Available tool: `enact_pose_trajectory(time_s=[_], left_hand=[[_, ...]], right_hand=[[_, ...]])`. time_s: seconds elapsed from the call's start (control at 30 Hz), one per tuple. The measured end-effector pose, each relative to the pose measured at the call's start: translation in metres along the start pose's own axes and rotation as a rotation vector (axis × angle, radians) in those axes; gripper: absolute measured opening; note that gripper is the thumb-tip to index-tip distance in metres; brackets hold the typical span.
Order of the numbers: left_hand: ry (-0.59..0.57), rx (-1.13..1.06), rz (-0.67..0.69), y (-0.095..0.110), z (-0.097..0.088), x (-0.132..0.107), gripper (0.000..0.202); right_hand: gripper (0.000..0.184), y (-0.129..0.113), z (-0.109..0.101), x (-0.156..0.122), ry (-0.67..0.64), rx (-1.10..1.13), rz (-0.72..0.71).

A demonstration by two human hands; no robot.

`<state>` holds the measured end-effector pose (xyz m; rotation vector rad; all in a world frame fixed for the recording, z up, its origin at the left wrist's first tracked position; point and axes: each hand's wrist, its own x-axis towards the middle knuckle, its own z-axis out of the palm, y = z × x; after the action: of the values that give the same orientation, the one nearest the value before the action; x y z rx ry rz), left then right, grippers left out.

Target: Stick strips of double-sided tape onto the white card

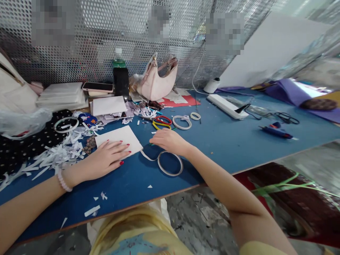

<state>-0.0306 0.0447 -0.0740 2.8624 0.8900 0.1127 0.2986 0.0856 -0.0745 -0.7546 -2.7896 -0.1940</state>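
My left hand lies flat, fingers spread, on the near edge of a white card on the blue table. My right hand rests just right of the card, its fingers curled downward toward the table; whether they hold anything is hidden. A thin roll of double-sided tape lies by my right wrist, with a loose white strip trailing from it toward the card. Red and yellow handled scissors lie just beyond my right hand.
White paper scraps litter the left side. More tape rolls, a pink bag, a phone, a power strip, black scissors and a blue cutter lie further back and right. A perforated metal screen stands behind.
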Motion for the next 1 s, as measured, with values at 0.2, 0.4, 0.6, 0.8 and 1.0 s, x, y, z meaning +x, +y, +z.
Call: enact_pose_trajectory(time_s=[0.2,0.4,0.6,0.8,1.0], left_hand=[[-0.012,0.013,-0.006,0.002,-0.002,0.001,0.044],[-0.015,0.019,0.004,0.002,-0.003,0.001,0.044],[-0.009,0.018,-0.002,0.003,-0.003,0.002,0.043],[-0.004,0.029,0.0,0.004,-0.003,0.003,0.043],[-0.003,0.025,-0.008,0.005,-0.005,0.002,0.043]], right_hand=[[0.034,-0.001,-0.003,-0.001,-0.03,-0.028,-0.039],[0.035,-0.002,-0.003,-0.001,-0.01,-0.064,-0.047],[0.036,-0.005,-0.009,0.0,-0.028,-0.129,-0.075],[0.035,-0.007,-0.012,-0.001,0.023,-0.198,-0.144],[0.035,-0.003,-0.005,-0.002,0.057,-0.178,-0.132]])
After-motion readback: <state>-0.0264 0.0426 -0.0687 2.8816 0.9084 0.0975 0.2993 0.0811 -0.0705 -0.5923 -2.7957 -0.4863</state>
